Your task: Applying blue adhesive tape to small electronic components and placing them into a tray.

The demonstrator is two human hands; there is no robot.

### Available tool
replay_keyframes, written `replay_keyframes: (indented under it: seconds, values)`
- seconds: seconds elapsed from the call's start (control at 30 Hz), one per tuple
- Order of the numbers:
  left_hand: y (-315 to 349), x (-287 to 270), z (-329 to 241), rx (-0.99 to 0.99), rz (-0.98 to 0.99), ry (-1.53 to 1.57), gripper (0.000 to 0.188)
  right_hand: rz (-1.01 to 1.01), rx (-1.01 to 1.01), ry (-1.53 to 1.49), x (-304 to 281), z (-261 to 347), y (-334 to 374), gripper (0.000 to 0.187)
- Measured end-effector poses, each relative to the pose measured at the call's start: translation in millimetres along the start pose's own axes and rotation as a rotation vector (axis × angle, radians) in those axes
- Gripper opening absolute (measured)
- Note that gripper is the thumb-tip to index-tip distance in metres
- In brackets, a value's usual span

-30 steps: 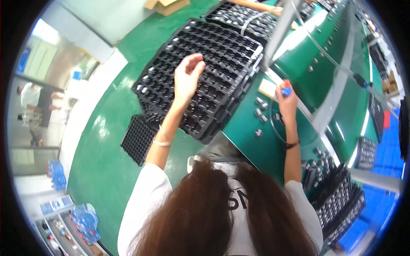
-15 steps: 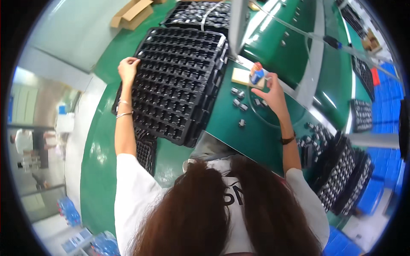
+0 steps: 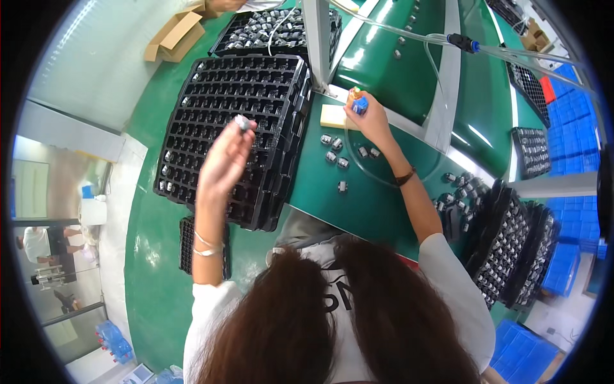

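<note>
My left hand is raised over the large black compartment tray, pinching a small silver cylindrical part between its fingertips. My right hand closes round a small bottle, blue with an orange top, above the green table. Beside that hand lies a pale yellow block, perhaps a sponge. Several small silver cylindrical parts rest on the table between the tray and my right forearm. A few pockets along the tray's left side hold parts like these.
A second black tray, heaped with silver parts, stands behind the first, near another person's hand. A grey post rises by the green conveyor. Filled trays stack at right. A clear hose loops over the table.
My right hand has taken hold of the bottle from beside the yellow block. My left hand has moved right from the tray's edge and now holds a silver part over it.
</note>
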State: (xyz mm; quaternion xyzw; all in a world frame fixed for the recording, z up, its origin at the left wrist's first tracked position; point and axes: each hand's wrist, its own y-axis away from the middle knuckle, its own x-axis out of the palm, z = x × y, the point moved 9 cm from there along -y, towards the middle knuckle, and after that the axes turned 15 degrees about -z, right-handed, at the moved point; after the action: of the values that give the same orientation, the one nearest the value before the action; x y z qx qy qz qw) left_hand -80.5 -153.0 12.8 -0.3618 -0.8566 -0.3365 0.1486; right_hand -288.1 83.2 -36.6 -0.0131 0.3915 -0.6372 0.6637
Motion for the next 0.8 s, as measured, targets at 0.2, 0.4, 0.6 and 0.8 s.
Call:
replay_keyframes:
  seconds: [0.2, 0.4, 0.6, 0.8]
  values:
    - [58.9, 36.4, 88.4, -0.184, 0.139, 0.198, 0.039, -0.239, 0.097, -0.256, -16.8, -68.7, -71.2, 0.029]
    - [60.6, 56.1, 120.7, -0.164, 0.149, 0.067, 0.040, -0.312, 0.063, 0.030, -21.0, -122.4, -122.1, 0.036]
    - [46.2, 67.5, 131.1, -0.114, 0.160, 0.048, 0.030, -0.310, 0.094, 0.221, -17.4, -137.9, -123.4, 0.041]
    - [42.6, 82.4, 126.0, -0.042, 0.158, 0.064, 0.029, -0.432, -0.143, 0.203, -52.8, -67.4, -102.3, 0.032]
